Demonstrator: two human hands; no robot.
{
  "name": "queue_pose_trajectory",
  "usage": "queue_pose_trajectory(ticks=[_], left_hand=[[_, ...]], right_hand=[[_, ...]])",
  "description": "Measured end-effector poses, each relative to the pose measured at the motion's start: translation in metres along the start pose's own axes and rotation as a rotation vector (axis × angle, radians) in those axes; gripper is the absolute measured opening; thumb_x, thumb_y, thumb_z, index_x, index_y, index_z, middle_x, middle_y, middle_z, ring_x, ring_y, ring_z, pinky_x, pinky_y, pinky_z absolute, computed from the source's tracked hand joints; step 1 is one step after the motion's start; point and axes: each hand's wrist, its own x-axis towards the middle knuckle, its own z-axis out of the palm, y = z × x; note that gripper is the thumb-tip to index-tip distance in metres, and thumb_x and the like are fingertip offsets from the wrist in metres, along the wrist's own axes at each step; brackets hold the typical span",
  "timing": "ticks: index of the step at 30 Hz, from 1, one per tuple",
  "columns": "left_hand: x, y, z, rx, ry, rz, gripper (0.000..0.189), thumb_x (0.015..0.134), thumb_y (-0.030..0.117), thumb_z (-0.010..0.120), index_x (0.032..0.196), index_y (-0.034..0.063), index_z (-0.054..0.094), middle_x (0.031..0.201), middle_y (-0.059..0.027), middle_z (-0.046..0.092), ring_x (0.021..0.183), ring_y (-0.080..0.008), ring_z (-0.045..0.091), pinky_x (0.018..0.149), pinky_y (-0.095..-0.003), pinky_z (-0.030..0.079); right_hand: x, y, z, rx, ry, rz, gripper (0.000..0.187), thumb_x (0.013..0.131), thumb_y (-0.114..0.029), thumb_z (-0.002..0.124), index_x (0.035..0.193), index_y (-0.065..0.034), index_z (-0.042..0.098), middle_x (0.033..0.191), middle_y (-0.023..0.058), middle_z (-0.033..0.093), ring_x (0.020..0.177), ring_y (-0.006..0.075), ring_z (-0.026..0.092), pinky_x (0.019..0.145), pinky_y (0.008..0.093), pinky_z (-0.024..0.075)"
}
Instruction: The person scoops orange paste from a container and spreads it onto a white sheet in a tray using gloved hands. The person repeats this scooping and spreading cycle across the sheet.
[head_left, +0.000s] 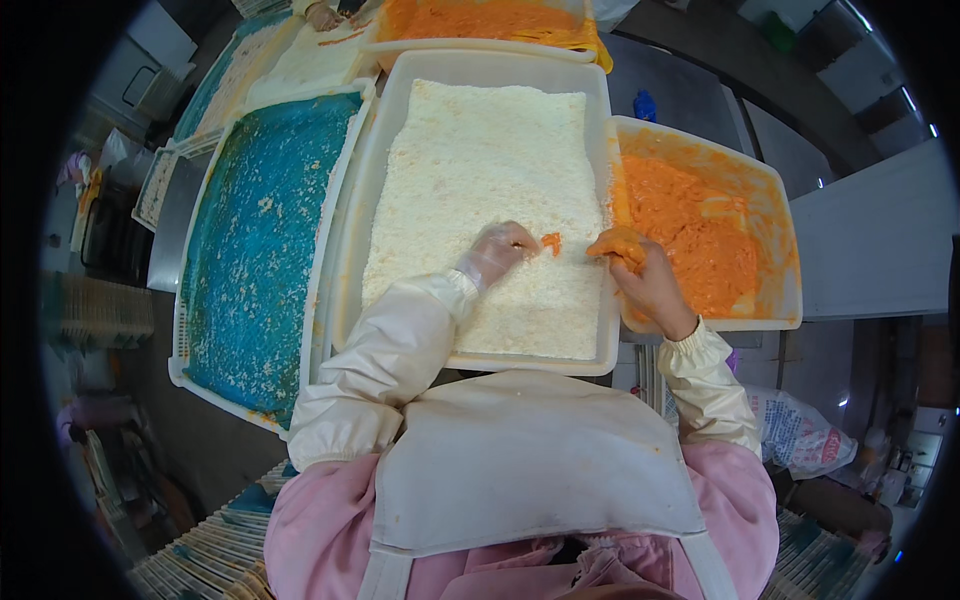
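Before me lies a white plastic tray (495, 61) with a bed of pale crumbs (480, 165) in it. My left hand (499, 251), in a clear plastic glove, is low over the crumbs with its fingers curled. Whether anything is inside those fingers is hidden. Just right of its fingertips, small orange batter-coated pieces (552, 243) rest on the crumbs. My right hand (652, 281) grips an orange batter-coated lump (621, 246) above the tray's right rim. Beside that hand stands a white tub (784, 225) holding thick orange batter mix (690, 232).
To the left is a white tray lined with blue mesh (259, 225), scattered with crumbs. Another orange-filled tub (480, 45) stands beyond the crumb tray. At the far left, another person's gloved hand (322, 16) is over a crumb tray (300, 64). A blue object (644, 106) lies on the metal table (675, 79).
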Motion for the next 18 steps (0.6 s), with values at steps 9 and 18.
queue_pose_trajectory(ticks=[9, 18], left_hand=[[-0.017, -0.009, -0.063, 0.364, -0.571, -0.218, 0.032, 0.091, 0.028, 0.045, 0.114, 0.0075, 0.054, 0.1, -0.0136, 0.06, 0.093, -0.0257, 0.058, 0.084, -0.0309, 0.045], [-0.028, 0.015, 0.002, 0.682, -0.158, -0.07, 0.056, 0.084, 0.031, 0.054, 0.131, 0.0069, 0.037, 0.122, -0.0142, 0.052, 0.106, -0.0324, 0.051, 0.092, -0.0387, 0.041]], right_hand=[[-0.044, 0.062, -0.06, -0.13, 0.136, 0.04, 0.024, 0.075, 0.002, 0.049, 0.094, -0.0008, 0.063, 0.092, 0.0109, 0.064, 0.087, 0.02, 0.06, 0.077, 0.0275, 0.0456], [-0.044, 0.07, -0.055, -0.26, 0.079, 0.056, 0.022, 0.078, -0.001, 0.05, 0.097, 0.0002, 0.061, 0.091, 0.0116, 0.064, 0.083, 0.0208, 0.061, 0.074, 0.0283, 0.0457]])
